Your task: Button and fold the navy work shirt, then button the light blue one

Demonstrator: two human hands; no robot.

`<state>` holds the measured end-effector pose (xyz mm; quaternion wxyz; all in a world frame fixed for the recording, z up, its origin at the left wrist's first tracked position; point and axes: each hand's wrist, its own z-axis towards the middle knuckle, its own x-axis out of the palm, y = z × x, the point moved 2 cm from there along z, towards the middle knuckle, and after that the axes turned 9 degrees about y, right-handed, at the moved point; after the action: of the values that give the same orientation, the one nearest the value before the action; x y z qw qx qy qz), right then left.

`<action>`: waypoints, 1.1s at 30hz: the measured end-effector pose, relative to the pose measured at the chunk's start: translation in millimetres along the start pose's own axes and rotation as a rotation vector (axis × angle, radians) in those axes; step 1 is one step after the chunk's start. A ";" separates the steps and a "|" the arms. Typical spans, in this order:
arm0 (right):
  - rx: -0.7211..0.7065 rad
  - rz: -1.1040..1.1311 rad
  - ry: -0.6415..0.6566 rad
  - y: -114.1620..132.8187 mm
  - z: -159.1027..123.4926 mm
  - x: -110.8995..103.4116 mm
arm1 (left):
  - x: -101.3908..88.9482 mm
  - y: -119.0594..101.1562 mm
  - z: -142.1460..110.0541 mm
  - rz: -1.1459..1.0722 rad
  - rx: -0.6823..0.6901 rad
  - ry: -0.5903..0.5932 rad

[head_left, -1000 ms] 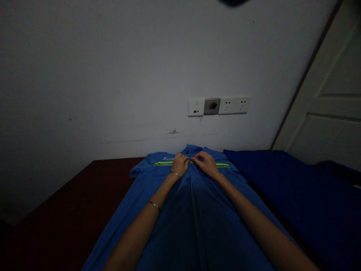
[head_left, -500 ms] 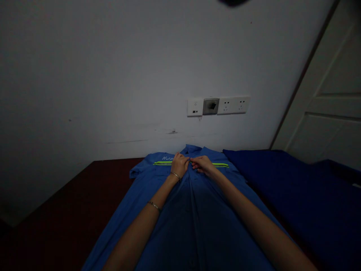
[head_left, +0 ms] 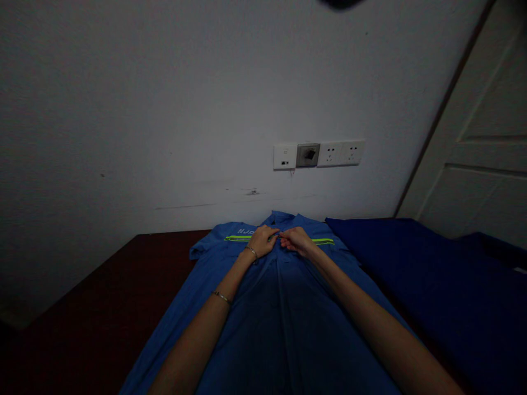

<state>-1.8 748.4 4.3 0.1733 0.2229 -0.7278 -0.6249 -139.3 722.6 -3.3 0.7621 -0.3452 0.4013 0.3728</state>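
A blue work shirt [head_left: 284, 307] with a yellow-green reflective stripe across the chest lies flat, collar toward the wall, on a dark reddish-brown table [head_left: 102, 307]. My left hand [head_left: 262, 240] and my right hand [head_left: 297, 240] meet at the shirt's front opening just below the collar. Both have their fingers pinched on the fabric edges there. Two thin bracelets sit on my left wrist and forearm.
A darker blue cloth [head_left: 428, 274] covers the table's right side. On the white wall above the shirt is a row of sockets and a switch [head_left: 319, 154]. A pale panelled door [head_left: 481, 148] stands at the right. The room is dim.
My hands have stayed at the shirt's upper front, with only small finger shifts; the left wrist has turned slightly.
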 end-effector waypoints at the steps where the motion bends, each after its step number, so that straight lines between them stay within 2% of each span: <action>1: 0.008 -0.001 0.000 0.1 -0.1 0.4 | -0.8 0.4 0.6 -0.016 -0.003 0.015; 7: 0.009 -0.013 -0.012 2.1 -2.0 1.9 | -3.0 3.7 5.9 -0.132 -0.071 0.006; 15: -0.001 -0.128 0.000 5.3 -3.5 2.9 | -1.7 4.9 6.4 -0.147 -0.174 -0.007; 18: -0.071 -0.334 0.006 3.4 -0.8 1.6 | -0.7 6.0 6.8 -0.139 -0.202 0.003; 21: -0.227 -0.657 -0.022 3.5 -1.4 0.3 | -1.1 6.0 7.4 -0.144 -0.219 0.011; 24: -0.323 -1.022 -0.123 6.8 -7.0 -0.5 | -3.1 4.5 7.3 -0.153 -0.241 0.030; 26: -0.312 -1.197 -0.206 9.8 -10.9 -2.4 | -5.4 3.6 6.6 -0.160 -0.255 0.027; 29: -0.250 -1.278 -0.258 14.0 -13.9 -8.7 | -9.9 4.0 5.7 -0.172 -0.267 0.003; 33: -0.256 -1.234 -0.275 20.2 -14.6 -20.6 | -18.2 6.5 7.5 -0.173 -0.304 -0.045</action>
<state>21.0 749.8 27.1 -0.2877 0.4959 -0.4011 -0.7144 -149.4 726.6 14.4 0.7391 -0.4813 0.2921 0.3699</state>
